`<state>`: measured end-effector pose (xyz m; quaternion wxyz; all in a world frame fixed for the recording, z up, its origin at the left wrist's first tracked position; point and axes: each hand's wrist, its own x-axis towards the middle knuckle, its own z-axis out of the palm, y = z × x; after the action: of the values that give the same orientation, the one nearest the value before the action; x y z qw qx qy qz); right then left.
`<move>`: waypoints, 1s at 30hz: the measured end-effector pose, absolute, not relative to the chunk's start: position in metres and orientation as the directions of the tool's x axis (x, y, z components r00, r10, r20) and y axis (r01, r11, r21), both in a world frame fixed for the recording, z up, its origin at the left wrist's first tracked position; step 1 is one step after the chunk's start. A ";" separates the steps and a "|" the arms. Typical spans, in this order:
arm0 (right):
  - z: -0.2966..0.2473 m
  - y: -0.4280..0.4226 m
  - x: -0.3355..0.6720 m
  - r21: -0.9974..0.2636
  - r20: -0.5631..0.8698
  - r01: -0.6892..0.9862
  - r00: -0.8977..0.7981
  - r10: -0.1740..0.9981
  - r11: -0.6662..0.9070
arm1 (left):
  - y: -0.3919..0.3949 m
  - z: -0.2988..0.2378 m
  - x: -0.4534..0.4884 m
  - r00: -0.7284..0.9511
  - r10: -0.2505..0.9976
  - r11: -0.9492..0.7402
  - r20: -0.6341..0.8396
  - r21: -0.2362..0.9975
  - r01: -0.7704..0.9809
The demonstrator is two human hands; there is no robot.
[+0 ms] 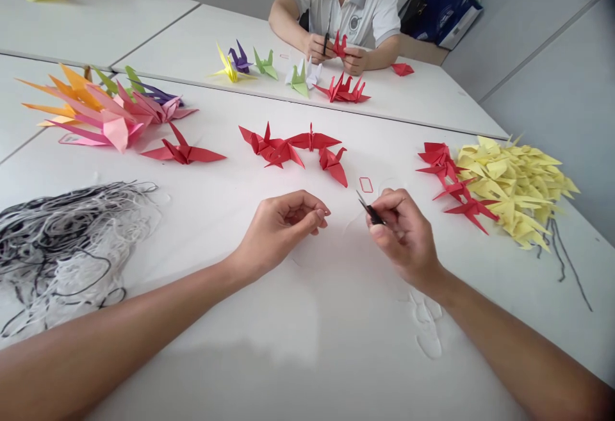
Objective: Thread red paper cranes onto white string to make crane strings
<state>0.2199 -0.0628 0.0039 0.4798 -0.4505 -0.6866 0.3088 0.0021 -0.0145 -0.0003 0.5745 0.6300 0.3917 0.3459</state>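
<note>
My right hand [406, 235] is closed around a small black-handled tool with a thin pointed metal tip [375, 214], aimed up and left. Opposite it, my left hand [288, 222] has thumb and fingertips pinched together; whatever is between them is too fine to make out. A faint pale thread seems to curve near the right hand. Just beyond both hands lie red paper cranes [332, 163] in a loose group, with a small red-outlined paper clip [366, 184] beside them. Loops of white string [426, 328] rest below my right wrist.
Black and white cords [72, 241] are heaped at left. Pink and orange cranes [115, 113] are piled behind them, near a single red crane [182, 152]. Yellow cranes [514, 184] and red ones [454, 181] lie at right. Across the table a person [343, 8] handles a red crane.
</note>
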 end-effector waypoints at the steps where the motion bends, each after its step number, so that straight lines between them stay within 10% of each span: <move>1: 0.009 -0.068 0.224 -0.846 0.378 0.348 -0.143 0.915 0.404 | -0.015 0.000 0.002 0.454 0.891 -0.038 -0.012 0.994 0.102; 11: 0.013 -0.154 0.289 -0.279 -0.082 0.886 -0.405 0.910 0.370 | -0.016 -0.002 0.003 0.466 0.884 -0.081 0.017 0.990 0.117; 17: 0.022 -0.164 0.317 0.117 0.068 0.943 -0.321 0.945 0.312 | -0.016 0.000 0.005 0.490 0.871 -0.062 0.014 0.995 0.081; 23: 0.014 -0.146 0.313 -0.171 0.052 0.969 -0.174 0.983 0.181 | -0.018 0.000 0.004 0.512 0.859 -0.094 0.021 0.989 0.118; 30: 0.002 -0.105 0.297 -0.151 0.234 0.966 -0.169 0.957 0.208 | -0.020 0.001 0.004 0.516 0.855 -0.182 0.052 0.962 0.205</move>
<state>0.2968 -0.1053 0.0021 0.1397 -0.6292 -0.7644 -0.0160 0.0042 -0.0200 0.0012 0.5158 0.7013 0.3780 0.3150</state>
